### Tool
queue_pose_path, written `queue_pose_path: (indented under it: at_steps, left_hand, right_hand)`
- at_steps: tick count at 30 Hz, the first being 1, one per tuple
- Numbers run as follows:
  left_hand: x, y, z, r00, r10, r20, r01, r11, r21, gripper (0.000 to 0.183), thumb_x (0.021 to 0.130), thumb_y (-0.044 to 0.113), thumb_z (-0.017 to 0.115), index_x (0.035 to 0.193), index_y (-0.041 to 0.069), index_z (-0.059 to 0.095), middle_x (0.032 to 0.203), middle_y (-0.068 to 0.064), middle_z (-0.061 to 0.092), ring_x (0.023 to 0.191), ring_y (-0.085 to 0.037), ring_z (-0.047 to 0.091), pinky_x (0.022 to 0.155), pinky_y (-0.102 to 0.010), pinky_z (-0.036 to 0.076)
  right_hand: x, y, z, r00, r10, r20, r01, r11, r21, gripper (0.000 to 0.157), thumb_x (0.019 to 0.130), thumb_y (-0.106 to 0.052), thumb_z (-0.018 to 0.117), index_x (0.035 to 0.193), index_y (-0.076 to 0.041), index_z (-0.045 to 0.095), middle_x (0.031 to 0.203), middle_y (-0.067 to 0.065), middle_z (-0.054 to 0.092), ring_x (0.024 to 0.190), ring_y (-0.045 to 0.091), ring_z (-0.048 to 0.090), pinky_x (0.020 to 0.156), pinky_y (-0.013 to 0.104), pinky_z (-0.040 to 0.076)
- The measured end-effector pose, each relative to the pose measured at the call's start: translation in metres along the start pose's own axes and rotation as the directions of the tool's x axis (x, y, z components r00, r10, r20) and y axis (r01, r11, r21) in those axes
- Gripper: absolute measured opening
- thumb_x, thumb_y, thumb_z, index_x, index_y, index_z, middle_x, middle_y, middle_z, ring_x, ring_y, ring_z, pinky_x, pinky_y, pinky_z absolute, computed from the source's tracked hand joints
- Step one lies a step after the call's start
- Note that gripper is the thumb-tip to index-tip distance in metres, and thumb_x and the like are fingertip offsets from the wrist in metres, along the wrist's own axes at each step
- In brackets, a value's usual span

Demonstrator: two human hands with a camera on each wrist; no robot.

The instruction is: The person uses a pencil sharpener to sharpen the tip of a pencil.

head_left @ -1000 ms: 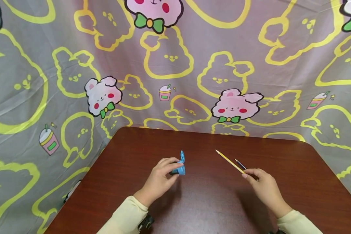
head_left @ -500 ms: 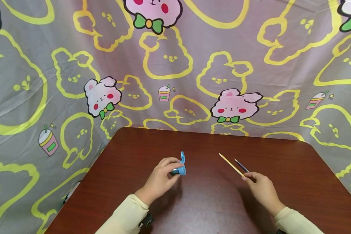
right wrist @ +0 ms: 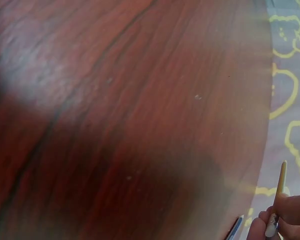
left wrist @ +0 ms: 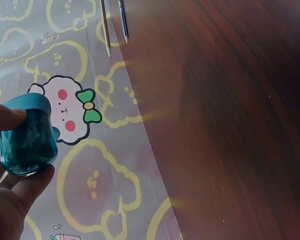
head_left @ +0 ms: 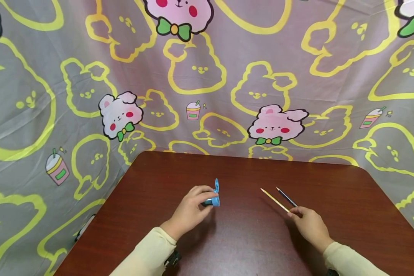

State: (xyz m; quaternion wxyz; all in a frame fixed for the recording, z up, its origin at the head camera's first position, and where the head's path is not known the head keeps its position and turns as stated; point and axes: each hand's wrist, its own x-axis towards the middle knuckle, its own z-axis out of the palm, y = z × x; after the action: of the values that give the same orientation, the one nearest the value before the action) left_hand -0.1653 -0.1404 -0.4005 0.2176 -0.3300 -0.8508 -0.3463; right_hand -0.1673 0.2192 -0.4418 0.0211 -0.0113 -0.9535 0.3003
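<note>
My left hand [head_left: 189, 211] grips a small see-through teal container [left wrist: 29, 142] with a blue top [head_left: 215, 201]. Its flip lid [head_left: 216, 185] stands up. Over to the right, my right hand [head_left: 310, 226] pinches a yellow pencil [head_left: 274, 199] near its rear end, with the tip pointing away and to the left. A dark blue pencil [head_left: 286, 196] lies on the table just beyond those fingers, its rear end close to the knuckles. In the right wrist view the yellow pencil's back end [right wrist: 271, 227] pokes out below the thumb.
The brown wooden table [head_left: 241, 245] has rounded far corners. A grey curtain [head_left: 220, 103] printed with yellow outlines and white bunnies hangs behind it and along its left side.
My right hand has moved slightly down and right, lowering the yellow pencil towards the table. More of the dark blue pencil now shows. The left hand has stayed nearly still.
</note>
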Motion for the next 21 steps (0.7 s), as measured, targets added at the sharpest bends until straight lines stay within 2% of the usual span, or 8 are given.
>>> queue_pose_path:
  at_steps: [6, 11, 21]
  left_hand:
    - [0.0018, -0.0022, 0.0019, 1.0, 0.002, 0.005, -0.002, 1.0, -0.007, 0.036, 0.078, -0.006, 0.074, 0.11, 0.009, 0.072, 0.111, -0.006, 0.062, 0.101, -0.019, 0.055, 0.061, -0.014, 0.049]
    - [0.0024, -0.0036, 0.0029, 1.0, 0.0, 0.008, 0.0, 1.0, -0.001, 0.035, 0.078, -0.005, 0.075, 0.11, 0.009, 0.072, 0.112, -0.006, 0.062, 0.102, -0.02, 0.055, 0.062, -0.015, 0.05]
    - [0.0014, -0.0047, 0.0032, 0.999, -0.033, 0.025, 0.034, 0.999, -0.018, 0.035, 0.079, -0.005, 0.074, 0.111, 0.009, 0.072, 0.112, -0.005, 0.061, 0.101, -0.019, 0.055, 0.062, -0.017, 0.051]
  right_hand:
    - [0.0042, 0.007, 0.0008, 0.999, 0.028, 0.026, -0.027, 0.999, -0.023, 0.025, 0.093, -0.021, 0.063, 0.108, -0.002, 0.069, 0.109, 0.023, 0.067, 0.093, 0.035, 0.064, 0.066, 0.048, 0.049]
    - [0.0068, 0.0076, 0.0021, 0.998, 0.053, 0.043, -0.052, 0.998, -0.034, 0.025, 0.093, -0.024, 0.062, 0.108, -0.004, 0.07, 0.111, 0.023, 0.066, 0.098, 0.043, 0.062, 0.064, 0.05, 0.049]
    - [0.0055, 0.0049, 0.0068, 0.996, 0.079, 0.035, -0.076, 0.995, -0.068, 0.021, 0.091, -0.022, 0.063, 0.104, -0.008, 0.071, 0.103, 0.019, 0.069, 0.091, 0.04, 0.065, 0.06, 0.048, 0.048]
